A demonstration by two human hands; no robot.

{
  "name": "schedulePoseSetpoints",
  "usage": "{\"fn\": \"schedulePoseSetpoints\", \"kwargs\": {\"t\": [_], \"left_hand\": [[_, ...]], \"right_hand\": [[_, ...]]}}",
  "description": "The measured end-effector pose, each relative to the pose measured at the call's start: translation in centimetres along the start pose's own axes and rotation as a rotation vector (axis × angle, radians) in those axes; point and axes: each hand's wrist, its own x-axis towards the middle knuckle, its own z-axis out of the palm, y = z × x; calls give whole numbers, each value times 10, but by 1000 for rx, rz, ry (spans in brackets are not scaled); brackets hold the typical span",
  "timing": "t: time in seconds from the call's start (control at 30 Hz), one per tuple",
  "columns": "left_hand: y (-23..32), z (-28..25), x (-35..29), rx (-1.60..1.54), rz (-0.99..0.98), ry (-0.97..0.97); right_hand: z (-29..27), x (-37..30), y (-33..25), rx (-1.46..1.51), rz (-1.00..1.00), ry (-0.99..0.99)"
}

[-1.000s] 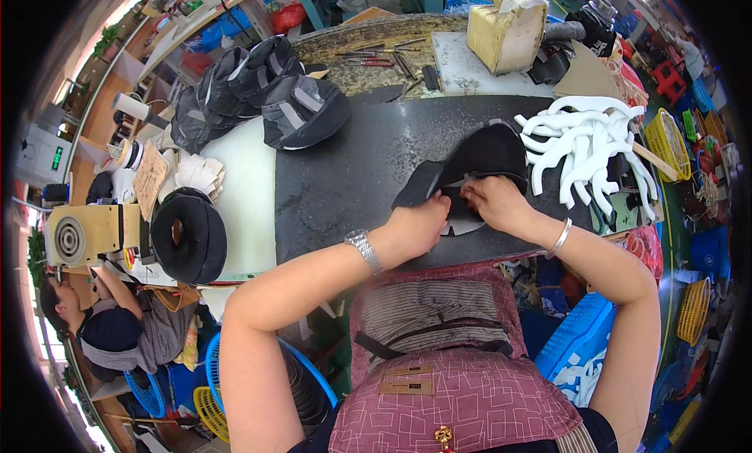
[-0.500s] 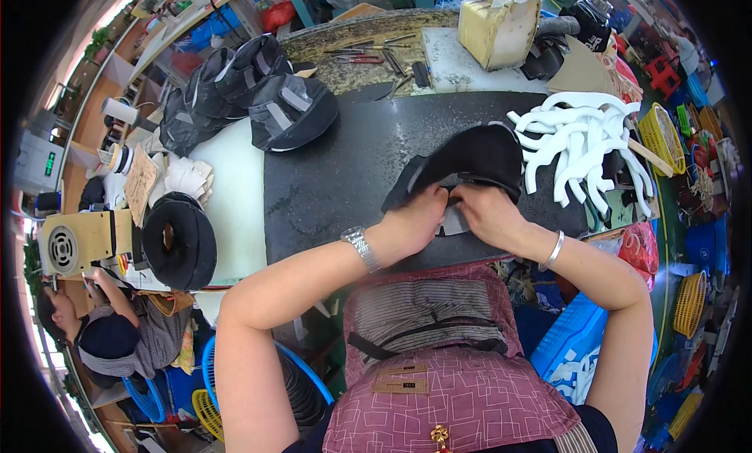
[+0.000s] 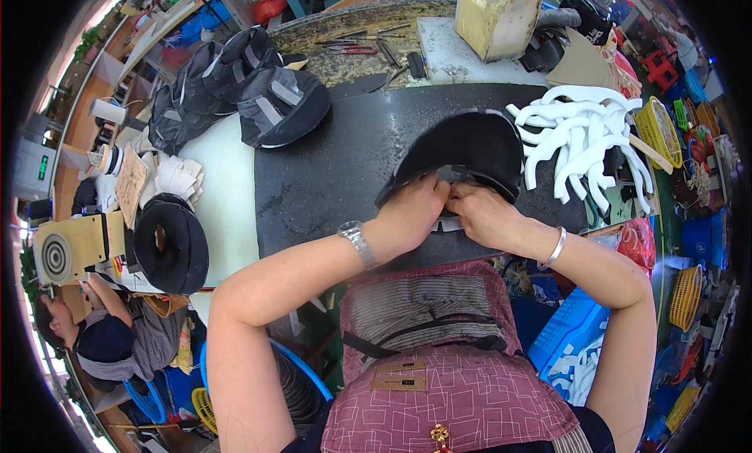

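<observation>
Left hand (image 3: 411, 214) and right hand (image 3: 486, 214): both mine, pinching the black cap piece's (image 3: 470, 147) near edge on the dark surface (image 3: 329, 163); risk — edge slipping, foam strips (image 3: 576, 136) beside it snagged.

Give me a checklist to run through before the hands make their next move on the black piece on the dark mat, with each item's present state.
1. Both hands on the black curved piece: ok, left hand and right hand grip its near edge.
2. Piece resting on the dark mat: ok.
3. White foam strips apart from the hands: ok, they lie to the right.
4. Grey strip between the hands seated properly: cannot tell, mostly hidden.
5. Stacked black pieces out of the way: ok, far left.
</observation>
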Motion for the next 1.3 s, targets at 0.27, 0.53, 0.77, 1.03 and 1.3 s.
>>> {"fn": "schedulePoseSetpoints", "kwargs": {"t": [0.27,0.53,0.77,1.03,1.3], "left_hand": [[-18,-22,-20,41,358,-201],[4,-41,-47,518,277,-562],[22,29,-26,-1,65,-72],[14,-35,-26,874,559,-535],[13,24,-35,-73,5,40]], "right_hand": [[-4,-9,3,-304,-210,-145],[-15,-13,-19,-622,-253,-308],[-18,-24,11,-580,-277,-138],[-1,-32,2,-780,-321,94],[-34,-26,16,-295,-127,-212]]}}
